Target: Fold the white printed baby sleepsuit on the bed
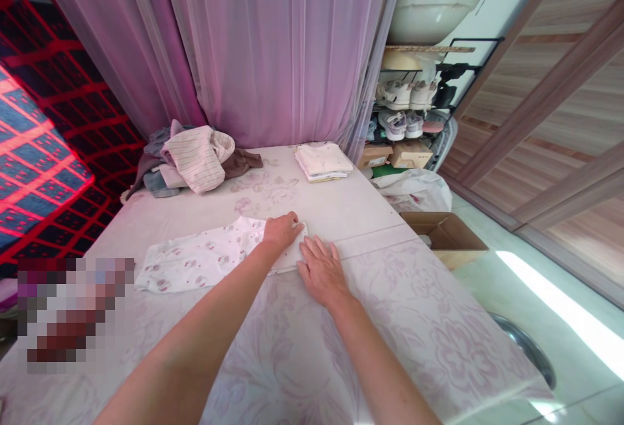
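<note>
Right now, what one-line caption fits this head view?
Both hands, left hand and right hand, press a printed white garment flat on the floral-covered table.
</note>
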`<state>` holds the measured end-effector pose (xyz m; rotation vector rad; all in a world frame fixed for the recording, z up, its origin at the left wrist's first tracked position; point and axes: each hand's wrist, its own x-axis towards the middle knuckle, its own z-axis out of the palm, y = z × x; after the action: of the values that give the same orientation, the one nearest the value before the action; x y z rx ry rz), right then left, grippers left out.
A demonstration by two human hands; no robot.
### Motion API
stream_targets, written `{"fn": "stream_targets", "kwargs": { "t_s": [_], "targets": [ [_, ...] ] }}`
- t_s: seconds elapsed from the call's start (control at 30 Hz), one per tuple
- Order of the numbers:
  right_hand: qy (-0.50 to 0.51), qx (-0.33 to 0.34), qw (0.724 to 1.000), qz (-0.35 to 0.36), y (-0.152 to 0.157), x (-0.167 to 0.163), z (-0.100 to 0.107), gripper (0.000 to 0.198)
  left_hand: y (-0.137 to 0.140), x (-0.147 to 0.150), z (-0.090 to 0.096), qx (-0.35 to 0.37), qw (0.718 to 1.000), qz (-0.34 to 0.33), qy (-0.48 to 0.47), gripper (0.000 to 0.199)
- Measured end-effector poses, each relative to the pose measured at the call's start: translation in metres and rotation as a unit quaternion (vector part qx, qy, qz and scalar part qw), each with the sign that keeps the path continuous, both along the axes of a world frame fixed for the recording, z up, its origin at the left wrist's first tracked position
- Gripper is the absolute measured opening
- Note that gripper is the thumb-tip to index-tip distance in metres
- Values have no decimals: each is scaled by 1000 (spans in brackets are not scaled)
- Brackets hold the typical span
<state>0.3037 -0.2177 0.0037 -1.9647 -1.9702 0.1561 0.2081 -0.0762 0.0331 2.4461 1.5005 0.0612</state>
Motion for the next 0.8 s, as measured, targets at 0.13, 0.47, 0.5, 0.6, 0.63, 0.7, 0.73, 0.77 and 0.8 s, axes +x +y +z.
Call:
{"fn": "stream_targets", "kwargs": {
  "t_s": [0.13,0.47,0.5,0.6,0.63,0.7,0.73,0.77,0.8],
  "targets": [
    [-17,-49,998,31,-4,3,-6,54,2,2,0,0,1000,-3,9,33],
    [-31,-27,999,6,-12,3,-9,52,2,2,1,-9,1000,11,12,31],
    [-31,-23,999,0,-12,2,-9,51,3,-1,3,-13,1000,11,12,32],
    [-28,-17,999,-10,-13,3,-10,47,8,-11,11,-42,999,7,21,33],
    [-27,-16,999,-12,-13,3,-10,45,11,-14,13,-53,998,3,25,33],
    [-25,-16,999,-16,-11,3,-9,44,16,-20,15,-71,997,-7,31,32],
    [-24,-16,999,-19,-10,4,-8,45,18,-22,16,-77,996,-11,33,32],
    [-21,-18,999,-24,-9,4,-6,45,20,-24,16,-82,996,-14,33,33],
    [-18,-20,999,-28,-7,5,-4,46,22,-25,15,-85,996,-17,33,35]
  ]
}}
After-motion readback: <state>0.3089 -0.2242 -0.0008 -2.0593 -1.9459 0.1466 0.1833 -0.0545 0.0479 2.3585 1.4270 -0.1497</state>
